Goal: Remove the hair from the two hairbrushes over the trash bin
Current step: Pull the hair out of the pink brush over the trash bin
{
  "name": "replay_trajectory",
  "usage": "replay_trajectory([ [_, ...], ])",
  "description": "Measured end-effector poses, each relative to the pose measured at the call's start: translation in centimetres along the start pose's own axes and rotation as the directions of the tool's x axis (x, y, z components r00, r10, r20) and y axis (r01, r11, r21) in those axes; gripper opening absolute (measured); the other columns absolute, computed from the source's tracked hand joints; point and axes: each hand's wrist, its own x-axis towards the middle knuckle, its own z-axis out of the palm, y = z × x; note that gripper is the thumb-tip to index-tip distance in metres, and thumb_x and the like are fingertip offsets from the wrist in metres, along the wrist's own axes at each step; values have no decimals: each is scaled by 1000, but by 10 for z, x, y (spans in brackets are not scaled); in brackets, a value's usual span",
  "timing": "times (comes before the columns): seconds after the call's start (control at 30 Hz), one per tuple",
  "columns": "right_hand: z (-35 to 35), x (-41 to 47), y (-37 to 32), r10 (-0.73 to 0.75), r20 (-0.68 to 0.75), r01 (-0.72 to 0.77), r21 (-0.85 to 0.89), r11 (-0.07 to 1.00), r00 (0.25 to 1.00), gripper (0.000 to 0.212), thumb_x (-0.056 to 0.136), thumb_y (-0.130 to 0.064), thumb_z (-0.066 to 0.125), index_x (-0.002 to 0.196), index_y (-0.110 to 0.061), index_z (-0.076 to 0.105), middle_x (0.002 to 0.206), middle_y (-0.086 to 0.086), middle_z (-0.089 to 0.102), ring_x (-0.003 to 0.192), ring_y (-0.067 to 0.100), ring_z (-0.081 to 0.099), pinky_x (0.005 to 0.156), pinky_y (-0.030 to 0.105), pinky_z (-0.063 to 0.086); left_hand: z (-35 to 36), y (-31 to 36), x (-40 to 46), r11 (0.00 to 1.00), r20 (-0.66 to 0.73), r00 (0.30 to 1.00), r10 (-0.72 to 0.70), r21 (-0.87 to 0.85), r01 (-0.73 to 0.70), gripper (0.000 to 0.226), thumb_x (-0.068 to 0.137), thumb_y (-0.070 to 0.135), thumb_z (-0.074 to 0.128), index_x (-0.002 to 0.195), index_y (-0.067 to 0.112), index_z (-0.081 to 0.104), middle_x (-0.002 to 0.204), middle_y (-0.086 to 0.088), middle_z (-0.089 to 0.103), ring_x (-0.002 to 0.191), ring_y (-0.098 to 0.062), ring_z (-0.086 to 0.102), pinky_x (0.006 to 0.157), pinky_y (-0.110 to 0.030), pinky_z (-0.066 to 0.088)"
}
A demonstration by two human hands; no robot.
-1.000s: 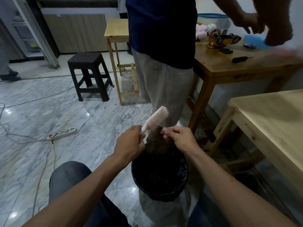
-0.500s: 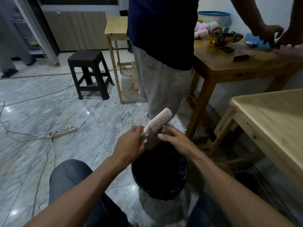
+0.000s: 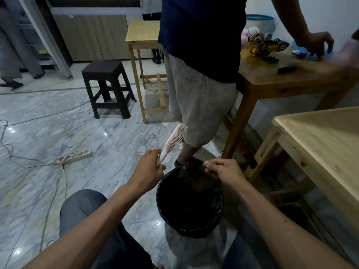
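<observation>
My left hand (image 3: 149,167) grips the handle of a pale pink hairbrush (image 3: 174,140), which points up and to the right, bristles facing right, just left of the bin's far rim. The black trash bin (image 3: 217,208) stands on the floor between my knees, with dark matter inside. My right hand (image 3: 225,170) hovers over the bin's far right rim, fingers pinched together; whether hair is between them is too dark to tell. Only one hairbrush is in view.
A person in a dark shirt and grey shorts (image 3: 200,90) stands right behind the bin, hands on a brown table (image 3: 272,78) holding a toy car (image 3: 269,46). A light wooden table (image 3: 326,144) is at right. A black stool (image 3: 106,86), power strip (image 3: 77,155) and cables lie left.
My right hand has left the brush bristles and moved right and down over the bin. My left hand has tilted the brush more upright and shifted it left.
</observation>
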Motion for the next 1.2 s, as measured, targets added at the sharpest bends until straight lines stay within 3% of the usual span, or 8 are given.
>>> replay_trajectory([
  [0.1, 1, -2, 1, 31, 119, -13, -148, 989, 992, 14, 96, -14, 71, 101, -21, 82, 103, 3, 81, 106, 19, 73, 94, 33, 56, 5, 5, -1, 1000, 17, 1000, 3, -1, -3, 28, 88, 16, 65, 116, 11, 60, 95, -4, 55, 77, -18, 48, 63, -28, 31],
  [0.23, 12, -1, -11, 96, 236, -18, -313, 950, 967, 73, 76, -17, 65, 148, -28, 56, 146, 1, 58, 131, 12, 51, 99, 31, 47, 12, 13, -1, 999, -18, 999, 31, 13, -31, 13, 94, 25, 58, 90, 13, 59, 76, 1, 49, 63, -13, 43, 51, -23, 24],
  [0.37, 23, 0, -28, 0, 203, -6, 28, 1000, 979, 48, 73, -37, 69, 120, -44, 71, 132, -1, 70, 124, 19, 63, 106, 37, 46, 14, 17, 0, 994, -11, 994, 108, 32, -108, 15, 95, 28, 58, 96, 13, 62, 82, -1, 54, 67, -13, 43, 53, -22, 25],
  [0.43, 28, 1, -34, 22, 193, -49, 141, 989, 981, 23, 83, -48, 76, 102, -34, 77, 117, 9, 77, 108, 26, 73, 89, 29, 50, 15, 19, -1, 987, -13, 987, 158, 28, -157, 16, 94, 27, 60, 100, 13, 63, 85, 0, 53, 70, -13, 43, 55, -22, 25],
  [0.53, 32, 5, -31, 12, 222, -67, 241, 968, 975, 48, 72, -46, 85, 101, -9, 78, 97, 14, 80, 70, 14, 73, 64, 18, 52, 17, 19, -4, 977, -5, 978, 211, 21, -211, 16, 93, 26, 62, 104, 14, 63, 88, 3, 51, 71, -11, 43, 57, -19, 26],
  [0.63, 27, 6, -29, 51, 203, -98, 224, 970, 978, 29, 79, -28, 85, 89, -2, 76, 72, 5, 76, 53, 6, 62, 56, 16, 55, 18, 15, -8, 970, 18, 971, 239, 32, -240, 17, 94, 25, 61, 107, 13, 62, 91, 1, 53, 73, -13, 46, 61, -23, 29],
  [1.0, 8, 4, -15, 94, 4, -94, 112, 989, 996, 15, 90, -24, 79, 86, -10, 83, 72, 2, 75, 68, 12, 61, 83, 33, 58, 14, 6, -4, 987, -31, 988, 153, 46, -151, 15, 95, 23, 59, 105, 11, 59, 94, -2, 55, 75, -17, 47, 63, -28, 32],
  [1.2, 17, 4, -16, 99, 186, -77, -121, 990, 978, 53, 85, -24, 74, 137, -24, 65, 131, -2, 66, 120, 14, 60, 101, 30, 44, 14, 10, -4, 986, -32, 986, 163, 37, -162, 15, 94, 26, 60, 102, 14, 61, 91, -1, 57, 75, -17, 49, 62, -28, 33],
])
